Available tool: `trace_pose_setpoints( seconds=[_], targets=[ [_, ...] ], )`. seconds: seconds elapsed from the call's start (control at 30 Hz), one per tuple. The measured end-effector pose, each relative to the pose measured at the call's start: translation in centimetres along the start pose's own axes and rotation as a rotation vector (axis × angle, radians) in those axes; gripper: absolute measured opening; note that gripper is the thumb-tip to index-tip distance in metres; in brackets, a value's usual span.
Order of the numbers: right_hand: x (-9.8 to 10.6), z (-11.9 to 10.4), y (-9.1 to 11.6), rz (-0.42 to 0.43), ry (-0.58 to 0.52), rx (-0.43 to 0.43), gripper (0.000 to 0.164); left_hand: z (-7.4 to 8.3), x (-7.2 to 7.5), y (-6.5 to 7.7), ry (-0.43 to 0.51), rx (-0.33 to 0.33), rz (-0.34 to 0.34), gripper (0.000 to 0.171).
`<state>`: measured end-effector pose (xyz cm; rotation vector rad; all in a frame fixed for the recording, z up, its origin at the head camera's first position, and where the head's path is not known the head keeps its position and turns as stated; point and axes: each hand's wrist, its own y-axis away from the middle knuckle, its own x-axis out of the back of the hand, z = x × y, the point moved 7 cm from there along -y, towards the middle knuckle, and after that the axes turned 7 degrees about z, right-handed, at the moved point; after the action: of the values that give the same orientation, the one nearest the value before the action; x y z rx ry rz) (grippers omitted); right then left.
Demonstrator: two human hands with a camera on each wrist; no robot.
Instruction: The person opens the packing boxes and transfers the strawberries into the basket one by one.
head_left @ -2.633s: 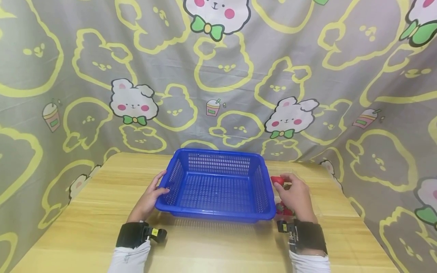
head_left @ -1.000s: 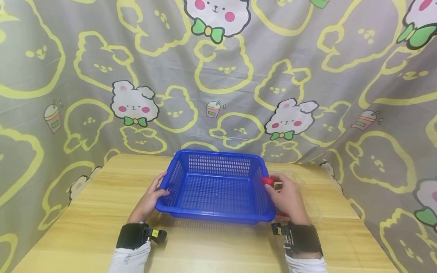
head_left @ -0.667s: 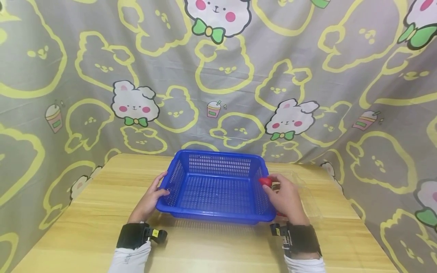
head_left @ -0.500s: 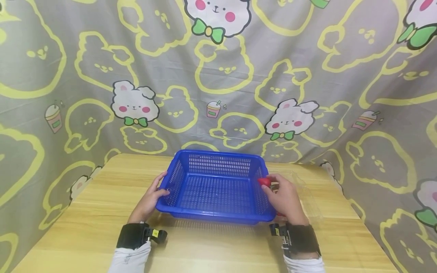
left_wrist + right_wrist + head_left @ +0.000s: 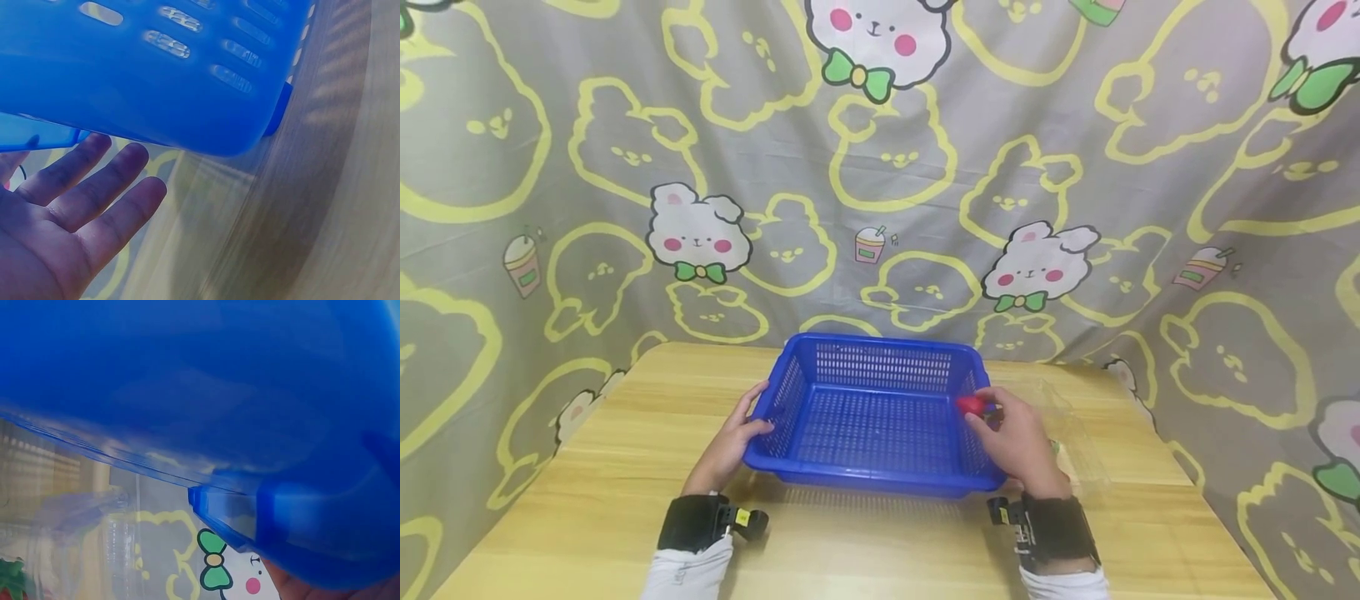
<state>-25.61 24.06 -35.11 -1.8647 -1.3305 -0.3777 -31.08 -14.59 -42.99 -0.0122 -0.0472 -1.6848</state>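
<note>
A blue plastic basket (image 5: 880, 477) with slotted walls stands mid-table, its inside bare. My left hand (image 5: 724, 450) rests at its left rim, thumb over the edge. In the left wrist view the left hand's fingers (image 5: 115, 231) stretch out straight below the basket's rim (image 5: 206, 140). Over the right rim, my right hand (image 5: 1021, 437) pinches a red strawberry (image 5: 970, 405) between thumb and fingers, its tip pointing into the basket. The basket's wall (image 5: 156, 369) fills most of the right wrist view and hides the strawberry there; only a bit of the right hand (image 5: 297, 587) shows.
A clear plastic box (image 5: 1086, 442) stands right of the basket, partly behind my right hand. A strawberry's green leaves (image 5: 11, 578) show in it in the right wrist view. A cartoon-print curtain (image 5: 917, 233) hangs along the back edge of the wooden table (image 5: 865, 550).
My right hand has moved left with the strawberry, from beside the basket to over its right rim. The left hand and the basket stay in place.
</note>
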Motion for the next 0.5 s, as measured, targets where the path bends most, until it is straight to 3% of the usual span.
trace_pose_setpoints(
  seconds=[0.37, 0.5],
  targets=[
    [-0.8, -0.8, 0.1, 0.014, -0.009, 0.100, 0.031, 0.1, -0.1, 0.0, 0.000, 0.006, -0.002, 0.073],
    [-1.6, -1.1, 0.2, -0.017, -0.021, 0.132, 0.031, 0.0, -0.1, 0.0, -0.008, 0.009, 0.004, 0.073]
  ],
)
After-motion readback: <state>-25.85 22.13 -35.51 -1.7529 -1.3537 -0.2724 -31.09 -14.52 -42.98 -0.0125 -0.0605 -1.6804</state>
